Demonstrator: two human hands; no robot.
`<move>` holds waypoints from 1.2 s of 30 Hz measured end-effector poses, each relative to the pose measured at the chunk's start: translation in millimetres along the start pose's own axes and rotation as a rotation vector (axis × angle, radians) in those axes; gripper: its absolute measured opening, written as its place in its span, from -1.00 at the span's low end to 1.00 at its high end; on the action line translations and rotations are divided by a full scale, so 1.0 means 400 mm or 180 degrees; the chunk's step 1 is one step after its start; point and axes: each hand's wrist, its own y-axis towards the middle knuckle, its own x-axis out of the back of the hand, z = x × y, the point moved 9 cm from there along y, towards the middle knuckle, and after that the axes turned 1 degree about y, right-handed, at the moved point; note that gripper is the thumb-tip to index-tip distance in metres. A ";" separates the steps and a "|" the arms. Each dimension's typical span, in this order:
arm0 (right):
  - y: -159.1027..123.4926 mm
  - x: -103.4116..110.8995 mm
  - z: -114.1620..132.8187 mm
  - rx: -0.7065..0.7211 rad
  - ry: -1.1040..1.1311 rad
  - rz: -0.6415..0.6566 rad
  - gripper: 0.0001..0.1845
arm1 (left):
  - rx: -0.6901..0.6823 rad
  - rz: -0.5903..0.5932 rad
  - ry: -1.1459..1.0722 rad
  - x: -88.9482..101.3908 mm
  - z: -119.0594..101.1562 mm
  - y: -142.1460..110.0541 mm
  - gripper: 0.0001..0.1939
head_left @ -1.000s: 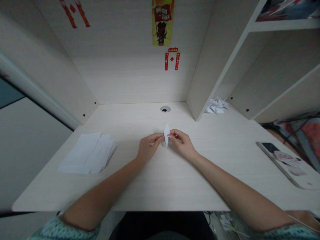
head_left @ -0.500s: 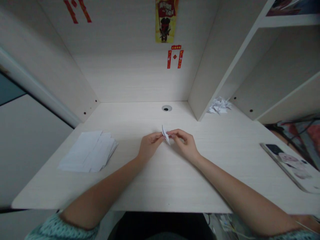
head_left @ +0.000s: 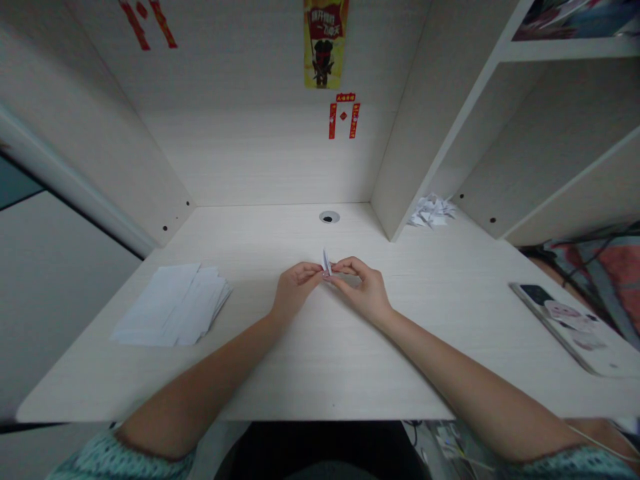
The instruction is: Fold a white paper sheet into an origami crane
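Observation:
A small folded piece of white paper point(head_left: 327, 261) stands on edge between my hands, above the middle of the desk. My left hand point(head_left: 299, 284) pinches its lower left side with thumb and fingertips. From the other side, my right hand point(head_left: 364, 287) grips the same paper between thumb and forefinger. The fingertips of both hands nearly meet at the paper's lower end. How its folds run is too small to make out.
On the left of the desk point(head_left: 300, 373) lies a stack of white paper sheets point(head_left: 170, 303). Folded white paper pieces point(head_left: 433, 211) are heaped by the divider panel point(head_left: 415, 133) at the back right. A phone in a decorated case point(head_left: 570, 327) lies at the right.
The folded paper has turned from a slant to more upright, and my fingertips have drawn closer together at its lower end. The whole view has shifted slightly.

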 end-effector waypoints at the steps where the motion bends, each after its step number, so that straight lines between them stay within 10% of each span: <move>1: 0.001 0.000 -0.001 0.0006 0.0025 -0.0003 -0.77 | 0.0012 0.0006 0.0019 0.000 0.001 0.001 -0.77; 21: 0.000 -0.001 0.030 0.0625 -0.0053 -0.0122 -0.91 | -0.0375 -0.0001 0.0207 0.003 -0.018 -0.001 -0.83; 36: 0.009 -0.047 -0.064 -0.0498 0.1317 0.0268 -0.77 | -0.1752 -0.0659 0.1626 0.019 -0.128 -0.054 -0.91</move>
